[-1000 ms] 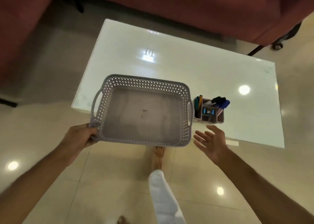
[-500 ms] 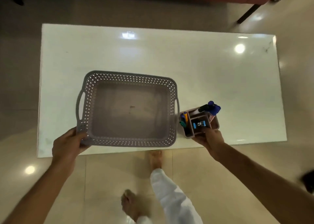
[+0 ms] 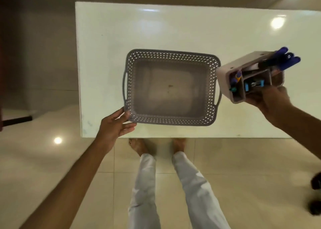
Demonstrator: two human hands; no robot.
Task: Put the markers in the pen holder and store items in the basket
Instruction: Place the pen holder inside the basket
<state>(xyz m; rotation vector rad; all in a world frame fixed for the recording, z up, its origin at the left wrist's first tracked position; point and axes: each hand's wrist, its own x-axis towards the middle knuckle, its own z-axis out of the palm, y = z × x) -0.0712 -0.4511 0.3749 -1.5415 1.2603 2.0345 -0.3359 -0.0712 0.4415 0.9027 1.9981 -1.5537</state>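
**Pen holder raised beside the basket: transfer pending**

The grey perforated plastic basket [image 3: 171, 87] rests flat on the white glossy table [image 3: 173, 29], near the front edge. Its long axis runs left to right, with a loop handle at each short end. Nothing can be seen inside it apart from a small dark speck on the floor.

The left hand [image 3: 113, 126] is at the basket's near-left corner. Its fingers are nearly straight and touch the outside of the rim; no wrapped grip is visible. Judged function: steadying the basket.

The right hand [image 3: 271, 99] grips the pale grey compartmented pen holder [image 3: 225, 77] from its near side, fingers curled under the base. The holder appears lifted off the table and is tilted, its open top facing the camera. It sits just beside the basket's right handle, slightly overlapping that handle in view; contact between them cannot be confirmed.

Contents: a cluster of blue-capped markers [image 3: 284, 58] projecting from the far compartment, further marker tips in the left compartment, and a small blue item in the centre compartment, too small to identify.

Governing relation: the basket opening lies directly left of the holder, on the basket's long axis. The right hand is the nearer, and carrying, hand. Judged next move: a short leftward carry over the right rim, then a lowering. The tilt may let markers slide out; level the holder first.
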